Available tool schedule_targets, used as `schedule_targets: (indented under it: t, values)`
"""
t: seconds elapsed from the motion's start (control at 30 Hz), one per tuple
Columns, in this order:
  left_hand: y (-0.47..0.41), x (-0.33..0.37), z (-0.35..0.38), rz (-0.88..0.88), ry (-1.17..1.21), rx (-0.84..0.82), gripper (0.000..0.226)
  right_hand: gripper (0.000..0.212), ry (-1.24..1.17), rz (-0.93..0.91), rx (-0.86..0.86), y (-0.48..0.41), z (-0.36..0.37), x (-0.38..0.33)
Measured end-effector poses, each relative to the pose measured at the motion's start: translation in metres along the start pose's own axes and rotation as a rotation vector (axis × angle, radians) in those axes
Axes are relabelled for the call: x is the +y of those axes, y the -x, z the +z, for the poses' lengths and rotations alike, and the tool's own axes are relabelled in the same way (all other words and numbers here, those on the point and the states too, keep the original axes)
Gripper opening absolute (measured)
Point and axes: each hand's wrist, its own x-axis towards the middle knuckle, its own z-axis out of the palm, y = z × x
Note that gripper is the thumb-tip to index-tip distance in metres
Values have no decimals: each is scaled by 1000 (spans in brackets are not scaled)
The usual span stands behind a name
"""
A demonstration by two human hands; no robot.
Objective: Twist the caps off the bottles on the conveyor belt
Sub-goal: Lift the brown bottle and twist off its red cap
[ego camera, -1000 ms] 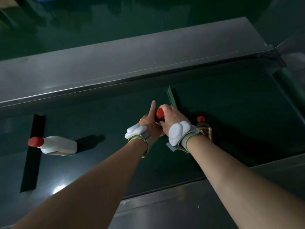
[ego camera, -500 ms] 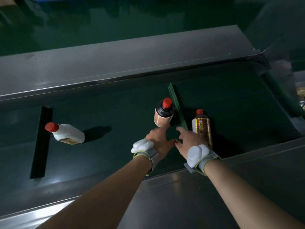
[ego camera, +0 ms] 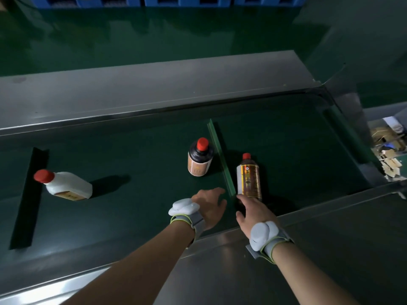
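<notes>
Three red-capped bottles sit on the green conveyor belt [ego camera: 132, 216]: white bottle [ego camera: 68, 187] at nine o'clock, dark bottle [ego camera: 200, 159] centre, amber bottle [ego camera: 248, 178] beside it; left hand [ego camera: 209, 208] open, empty; right hand [ego camera: 253, 211] fingers spread, touching the amber bottle's base.

- conveyor belt [ego camera: 132, 205]: dark green, glossy; lighter green cleat [ego camera: 220, 159] across it, black strip [ego camera: 28, 199] at left
- side rails [ego camera: 143, 93]: grey brushed metal
- white bottle [ego camera: 68, 188]: white body, red cap, tan label
- dark bottle [ego camera: 200, 160]: near-black body, red cap, orange-brown label
- tall bottle [ego camera: 248, 179]: brown, red cap, gold-and-red patterned label
- wrist devices [ego camera: 184, 206]: pale grey pods on grey straps with yellow-green edging, on both hands
- crates [ego camera: 198, 0] at top: blue
</notes>
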Motion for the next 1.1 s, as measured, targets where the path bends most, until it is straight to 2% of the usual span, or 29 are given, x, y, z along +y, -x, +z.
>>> schedule_targets:
  t: [0.23,0.47,0.63,0.7,0.8,1.0,1.1]
  values:
    - [-70,63,65,-81,-69,66,34,50,-42,-7,29,-43,-15,89]
    - [-138,136,91,-451,-107,143,50,53,-107,-83,-64,-76,-48,184]
    - [-153,156,100,-465,-51,150,27,56,-168,-67,-155,-103,-62,197]
    - [-157,154,105,-459,-46,129,26,58,-220,-38,-178,-111,-63,195]
    - [-165,154,125,-454,4,54,37,63,-262,-1,-206,-121,-61,194]
    - [-181,159,159,-517,214,32,82,96,-225,100,-230,-142,-52,195]
    - [-184,158,153,-565,280,17,92,109,-228,80,-237,-153,-49,187]
